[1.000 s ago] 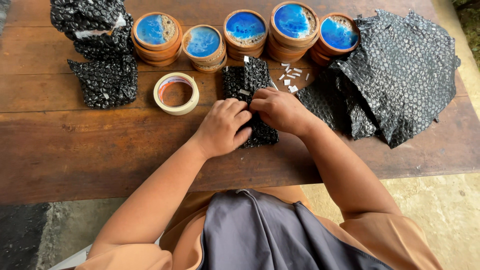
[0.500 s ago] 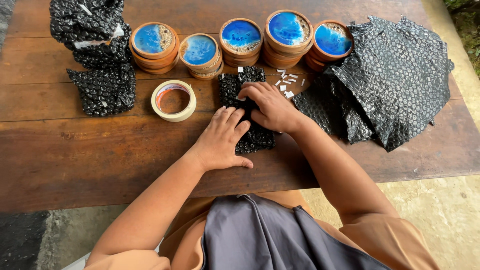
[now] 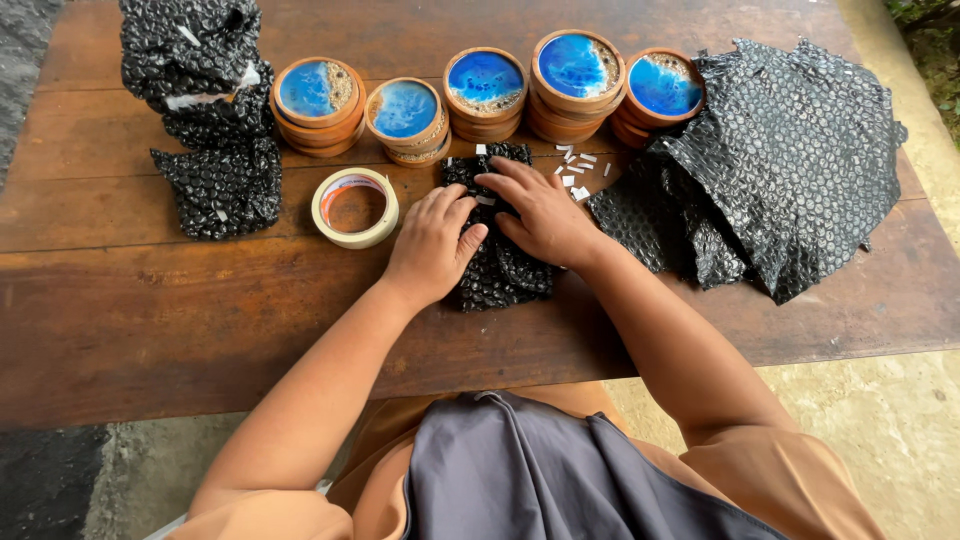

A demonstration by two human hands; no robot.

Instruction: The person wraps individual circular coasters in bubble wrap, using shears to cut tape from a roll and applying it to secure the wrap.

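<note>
Wooden counter, left to right: wrapped black bundles; tape roll; left hand, flat, holding nothing, pressing the black bubble-wrap parcel at centre; right hand, flat, fingers spread, smoothing the same parcel; cut tape bits; five stacks of blue-topped wooden coasters behind; loose bubble wrap. Advice: pin the fold flat with firm, even pressure so the wrap stays tight.

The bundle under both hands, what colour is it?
Black bubble wrap bundle, glossy and dotted; the head view shows it.
</note>
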